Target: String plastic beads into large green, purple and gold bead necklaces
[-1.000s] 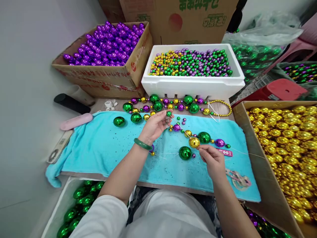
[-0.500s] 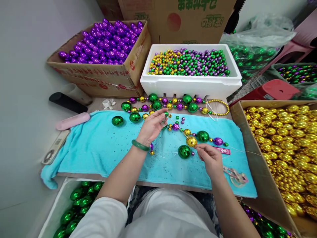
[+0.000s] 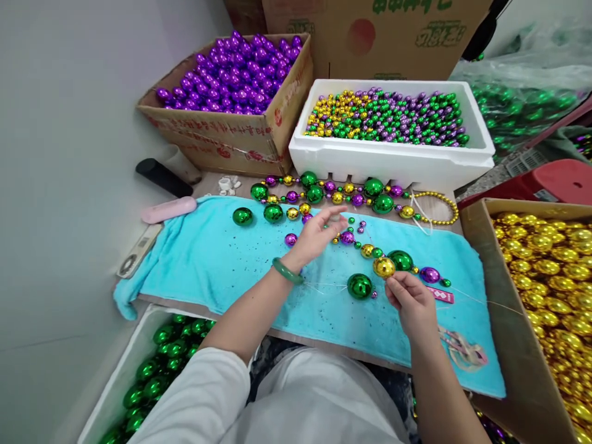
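Observation:
My right hand pinches the near end of a large shiny gold bead over the turquoise towel. A small green bead sits at its far end. My left hand is raised up and to the left, fingers stretched out, with a green bangle on the wrist. Beyond the hands lies a strand with a purple bead and a big green bead, a thin thread trailing right. A loose-looking green bead rests near a small purple one.
A finished-looking bead necklace lies behind the towel. Around stand a carton of purple beads, a white foam box of small beads, a carton of gold beads and a box of green beads. Scissors lie at right.
My left hand's fingers have opened from a pinch. The small green bead that was near them is now against the gold bead in my right hand. The whole view has shifted.

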The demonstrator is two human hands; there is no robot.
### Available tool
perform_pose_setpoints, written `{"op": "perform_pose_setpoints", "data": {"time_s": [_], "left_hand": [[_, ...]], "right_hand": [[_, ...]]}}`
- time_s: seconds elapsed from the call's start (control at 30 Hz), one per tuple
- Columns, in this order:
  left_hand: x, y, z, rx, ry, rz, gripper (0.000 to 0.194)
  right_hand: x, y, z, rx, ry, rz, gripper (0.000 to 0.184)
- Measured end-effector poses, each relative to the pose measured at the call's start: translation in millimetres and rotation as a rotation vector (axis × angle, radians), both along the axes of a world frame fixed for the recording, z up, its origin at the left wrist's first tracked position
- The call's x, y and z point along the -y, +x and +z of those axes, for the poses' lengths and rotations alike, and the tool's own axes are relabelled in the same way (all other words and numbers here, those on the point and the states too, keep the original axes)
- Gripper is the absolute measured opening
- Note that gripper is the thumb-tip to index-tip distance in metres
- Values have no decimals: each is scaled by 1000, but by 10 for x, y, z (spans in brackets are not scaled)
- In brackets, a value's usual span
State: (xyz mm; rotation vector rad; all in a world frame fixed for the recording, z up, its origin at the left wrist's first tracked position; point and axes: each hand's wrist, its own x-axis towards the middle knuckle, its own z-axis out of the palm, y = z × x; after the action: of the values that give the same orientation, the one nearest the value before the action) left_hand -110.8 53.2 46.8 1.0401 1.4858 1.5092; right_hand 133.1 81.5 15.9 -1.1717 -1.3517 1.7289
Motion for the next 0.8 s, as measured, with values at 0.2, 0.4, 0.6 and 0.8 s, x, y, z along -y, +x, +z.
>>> {"op": "perform_pose_setpoints", "data": {"time_s": [0.2,0.4,0.6,0.8], "left_hand": [[-148,-746,-133,-824,-400,212,17],[-146,-733,-249,-1009,-557,-8,20],[-127,-684,-344,-925,-502,-2,30],[73,-481,-92,317,-185,116,35]], "right_hand": [[-31,92,-54,-48,-6,-63,31],[3,27,-49,-33,19,-14,31],[32,-6,32,-2,53,27,30],[87,-38,68,36,91,68,28]]}}
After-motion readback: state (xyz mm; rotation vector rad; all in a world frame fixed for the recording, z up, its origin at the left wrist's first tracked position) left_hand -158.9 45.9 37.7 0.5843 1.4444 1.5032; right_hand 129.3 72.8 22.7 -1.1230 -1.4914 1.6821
